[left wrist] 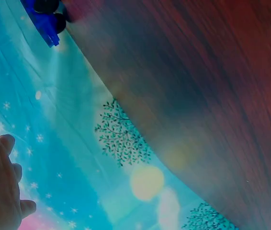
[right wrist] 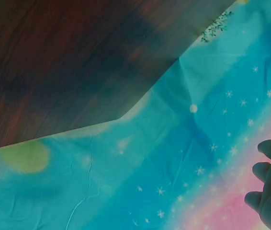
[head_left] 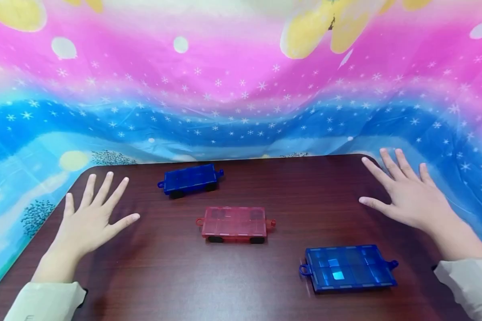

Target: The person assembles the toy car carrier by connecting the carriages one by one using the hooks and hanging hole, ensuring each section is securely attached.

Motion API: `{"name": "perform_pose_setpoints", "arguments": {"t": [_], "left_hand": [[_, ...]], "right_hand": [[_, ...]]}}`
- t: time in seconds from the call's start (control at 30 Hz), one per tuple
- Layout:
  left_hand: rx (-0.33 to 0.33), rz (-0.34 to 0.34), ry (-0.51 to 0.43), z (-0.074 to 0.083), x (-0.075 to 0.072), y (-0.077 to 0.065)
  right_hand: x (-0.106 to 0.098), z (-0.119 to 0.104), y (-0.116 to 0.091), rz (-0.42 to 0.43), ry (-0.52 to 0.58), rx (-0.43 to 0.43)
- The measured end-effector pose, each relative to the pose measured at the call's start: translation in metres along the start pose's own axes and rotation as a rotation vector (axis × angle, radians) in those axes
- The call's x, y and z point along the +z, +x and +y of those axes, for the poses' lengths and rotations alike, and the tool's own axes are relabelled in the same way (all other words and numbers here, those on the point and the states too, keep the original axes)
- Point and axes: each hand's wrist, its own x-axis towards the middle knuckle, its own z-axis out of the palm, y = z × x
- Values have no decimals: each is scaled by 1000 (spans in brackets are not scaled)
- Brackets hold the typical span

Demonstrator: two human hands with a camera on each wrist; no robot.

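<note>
Both hands are held with fingers straight and spread, and neither holds anything. In the head view my left hand [head_left: 89, 223] is at the left of the table, nearest to a dark blue toy train car [head_left: 190, 180] with black wheels. A translucent red toy train car [head_left: 234, 221] stands mid-table, a ring at its left end and a knob at its right. Front right lies a translucent blue toy train car [head_left: 349, 267], its wheels not visible. Up and right of it is my right hand [head_left: 411, 196]. The cars stand apart from each other.
The dark brown wooden table [head_left: 152, 276] has rounded far corners. Behind it and along its sides hangs a pink and blue cloth [head_left: 241, 102] printed with snowflakes, close against the far edge.
</note>
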Motion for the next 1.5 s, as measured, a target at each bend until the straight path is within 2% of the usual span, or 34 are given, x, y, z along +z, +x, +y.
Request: {"name": "perform_pose_setpoints", "arguments": {"t": [0.2, 0.6, 0.97, 1.2, 1.5], "left_hand": [[22, 5, -1, 8, 3, 0], [146, 33, -26, 38, 6, 9], [252, -9, -42, 68, 9, 22], [336, -54, -49, 87, 12, 32], [396, -121, -92, 109, 17, 41]], "right_hand": [[3, -9, 3, 7, 3, -42], [5, -32, 1, 14, 14, -101], [4, -53, -8, -43, 73, -153], [10, -61, -17, -69, 134, -236], [14, -72, -25, -185, 280, -302]]}}
